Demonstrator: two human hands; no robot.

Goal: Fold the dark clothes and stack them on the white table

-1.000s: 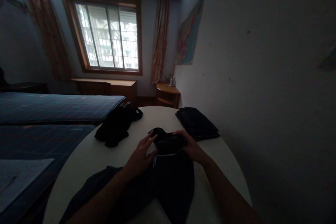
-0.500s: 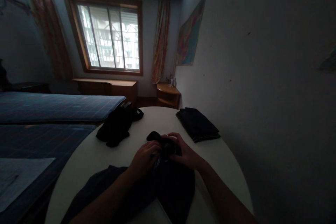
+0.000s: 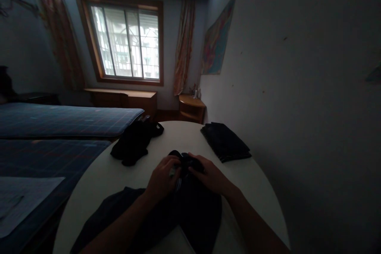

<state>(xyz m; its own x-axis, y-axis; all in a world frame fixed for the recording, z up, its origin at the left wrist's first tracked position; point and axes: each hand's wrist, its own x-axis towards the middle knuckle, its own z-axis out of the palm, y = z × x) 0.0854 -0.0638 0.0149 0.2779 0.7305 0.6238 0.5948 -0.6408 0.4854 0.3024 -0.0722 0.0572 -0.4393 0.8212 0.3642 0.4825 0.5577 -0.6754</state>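
Observation:
A dark garment (image 3: 200, 210) with thin white stripes near its upper end lies spread on the round white table (image 3: 175, 137), its two lower parts fanning toward me. My left hand (image 3: 165, 174) is closed on the bunched upper edge of the garment, with a small pale patch showing by the fingers. On the opposite side of that bunched part, my right hand (image 3: 208, 175) grips the cloth between thumb and fingers. Poor light hides the details of the fabric between my hands.
A crumpled black cloth item (image 3: 133, 143) lies at the table's far left. Folded dark clothes (image 3: 226, 141) are stacked at the far right, near the wall (image 3: 297, 107). Beds with plaid covers (image 3: 74, 121) stand left, with a paper sheet (image 3: 26, 198) on the nearer one.
The fingers of both hands have drawn closer together over the garment's upper edge. Less of the dark flap beyond my left hand sticks out now.

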